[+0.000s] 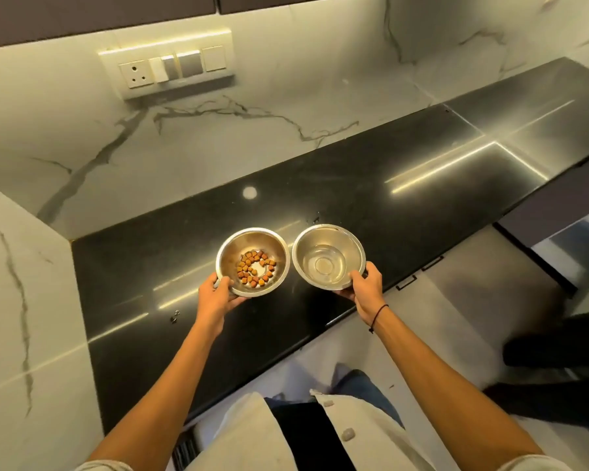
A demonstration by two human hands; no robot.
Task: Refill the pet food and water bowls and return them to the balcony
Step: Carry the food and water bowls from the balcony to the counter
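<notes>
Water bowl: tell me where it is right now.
In the head view the water bowl sits right of centre over the black counter, held at its near rim by the right hand, beside the food bowl.

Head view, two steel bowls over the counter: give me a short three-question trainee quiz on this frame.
1. True or false: the food bowl is in the left hand.
2. What does the water bowl in the right hand hold? A) kibble B) clear water C) nothing
3. Fill in: both bowls are over the black ____.

Key: 1 true; 2 B; 3 countertop.
</notes>
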